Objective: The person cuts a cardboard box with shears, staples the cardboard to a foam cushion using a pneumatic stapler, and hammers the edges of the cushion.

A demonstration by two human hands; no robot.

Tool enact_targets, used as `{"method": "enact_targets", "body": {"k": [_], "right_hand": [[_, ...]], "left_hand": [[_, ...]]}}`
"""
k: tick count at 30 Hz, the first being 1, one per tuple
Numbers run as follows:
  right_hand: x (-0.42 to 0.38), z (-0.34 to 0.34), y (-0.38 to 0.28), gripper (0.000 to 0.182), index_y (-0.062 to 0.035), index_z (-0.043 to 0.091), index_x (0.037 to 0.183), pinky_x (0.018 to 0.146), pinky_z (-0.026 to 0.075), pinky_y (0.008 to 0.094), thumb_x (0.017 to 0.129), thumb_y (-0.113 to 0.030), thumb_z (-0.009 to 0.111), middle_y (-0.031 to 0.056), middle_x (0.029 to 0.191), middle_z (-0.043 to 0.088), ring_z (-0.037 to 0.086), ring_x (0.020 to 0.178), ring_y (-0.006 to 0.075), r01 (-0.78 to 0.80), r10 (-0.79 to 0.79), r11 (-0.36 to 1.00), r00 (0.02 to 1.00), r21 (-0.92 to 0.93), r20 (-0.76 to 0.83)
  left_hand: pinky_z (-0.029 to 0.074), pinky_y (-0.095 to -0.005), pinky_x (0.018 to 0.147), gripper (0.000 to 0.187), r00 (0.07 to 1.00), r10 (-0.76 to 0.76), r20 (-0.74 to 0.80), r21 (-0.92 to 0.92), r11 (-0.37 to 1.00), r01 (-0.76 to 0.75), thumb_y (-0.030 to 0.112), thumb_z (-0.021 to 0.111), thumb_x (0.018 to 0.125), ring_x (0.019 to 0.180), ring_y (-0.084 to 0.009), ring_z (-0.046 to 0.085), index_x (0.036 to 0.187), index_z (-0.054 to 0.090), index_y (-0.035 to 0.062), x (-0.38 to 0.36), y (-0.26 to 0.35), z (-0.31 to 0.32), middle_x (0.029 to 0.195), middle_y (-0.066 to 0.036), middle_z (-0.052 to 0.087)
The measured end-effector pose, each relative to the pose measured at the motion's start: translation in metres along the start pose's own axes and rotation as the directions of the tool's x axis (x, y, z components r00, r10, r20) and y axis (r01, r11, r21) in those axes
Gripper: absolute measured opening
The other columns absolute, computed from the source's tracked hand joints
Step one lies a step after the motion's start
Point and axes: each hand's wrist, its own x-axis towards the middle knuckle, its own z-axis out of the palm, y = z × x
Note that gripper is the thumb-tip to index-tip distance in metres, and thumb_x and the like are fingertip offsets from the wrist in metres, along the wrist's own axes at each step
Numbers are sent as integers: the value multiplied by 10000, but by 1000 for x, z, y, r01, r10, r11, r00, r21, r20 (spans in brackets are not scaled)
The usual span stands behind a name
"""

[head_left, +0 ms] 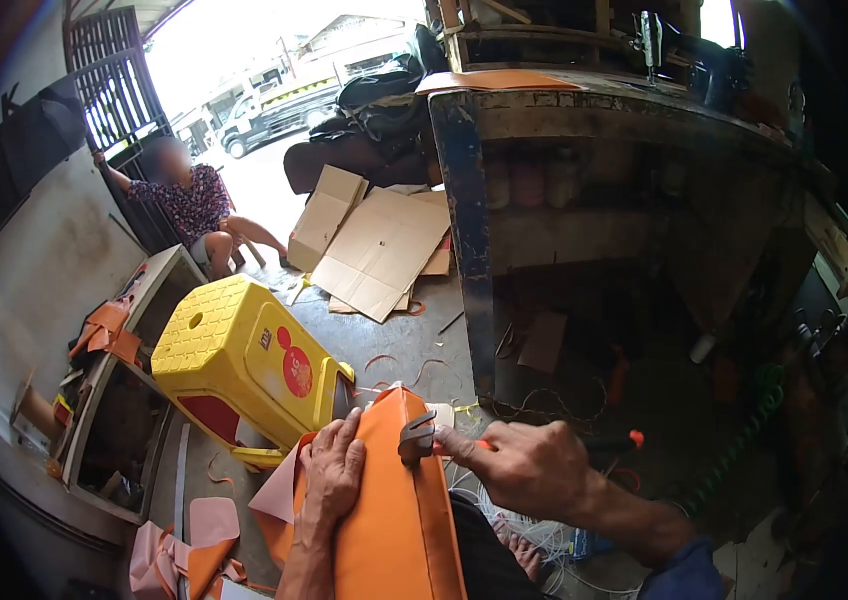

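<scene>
A long orange box-shaped piece (374, 520) covered in smooth material lies across the lap, its far end pointing away from me. My left hand (332, 470) rests flat on its left side with the fingers extended. On the right, my right hand (534, 470) is wrapped round the orange handle of a small hammer. The dark metal hammer head (416, 438) is over the box's right edge near the far end; whether it touches cannot be told. Loose pinkish backing of the orange material (279, 492) shows beside my left hand.
A yellow plastic stool (234, 350) stands ahead left. Orange and pink scraps (184, 550) lie at lower left. Flattened cardboard (384, 245) is on the floor ahead. A workbench (459, 240) with a sewing machine (652, 45) stands at right. A seated person (194, 205) is at far left.
</scene>
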Motion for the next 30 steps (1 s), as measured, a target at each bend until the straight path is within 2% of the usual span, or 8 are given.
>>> {"method": "enact_targets", "body": {"k": [6,10,12,17,20,24,26,30], "right_hand": [[2,-5,-9,488,-179,674,1314,395,458,315,841,-59,669,37,651,552,597,522,142,19,-17,998,1000,-59,24],[-1,0,-3,454,-191,672,1315,392,466,300,872,-95,638,20,650,547,603,518,137,26,-7,996,978,85,-209],[0,-11,-11,477,-190,663,1326,388,454,305,862,-82,656,9,636,527,593,510,130,49,-48,997,998,-53,35],[0,-12,-16,426,-205,680,1289,412,496,304,873,-124,638,5,659,584,633,542,146,36,-15,993,984,113,-175],[3,-19,-21,439,-201,676,1300,408,483,304,872,-109,642,6,645,567,614,526,146,46,-42,998,997,-52,65],[0,-15,-21,487,-210,642,1354,409,481,303,880,-97,633,6,661,562,593,512,140,60,-38,991,984,119,-175],[-6,-19,-24,472,-216,640,1358,403,471,297,895,-120,637,8,651,554,585,508,130,81,-75,993,994,-81,73],[-9,-16,-24,420,-237,664,1321,403,476,298,910,-155,646,0,656,568,594,515,128,79,-76,996,993,28,-90]], "left_hand": [[248,-479,1113,496,999,52,-9,78,996,-51,328,391,1059,1310,-305,456,1493,473,101,-4,0,-2,1397,-145,520],[220,-554,1111,497,996,44,-82,-15,999,-46,352,422,1043,1301,-310,459,1486,485,135,-3,-9,1,1380,-131,521],[218,-562,1112,494,998,44,-50,-32,998,-45,348,417,1045,1315,-311,450,1487,484,137,-5,-5,-3,1384,-125,518],[223,-564,1107,496,996,50,-71,-28,998,-52,345,424,1043,1315,-308,447,1490,480,140,-2,-9,-2,1389,-115,515],[230,-533,1113,498,998,41,-53,-9,999,-42,332,411,1048,1313,-315,445,1494,474,120,-9,-2,-5,1394,-129,513],[228,-505,1121,499,997,50,-56,24,999,-49,325,388,1057,1311,-328,442,1497,469,105,-7,-7,-5,1397,-153,511],[226,-508,1121,497,998,38,-51,28,999,-37,325,387,1057,1311,-330,441,1496,470,108,-7,-6,-3,1399,-157,510],[219,-515,1119,492,998,34,-48,1,999,-34,318,394,1054,1313,-332,437,1493,473,109,-7,-7,-6,1405,-167,507]]}}
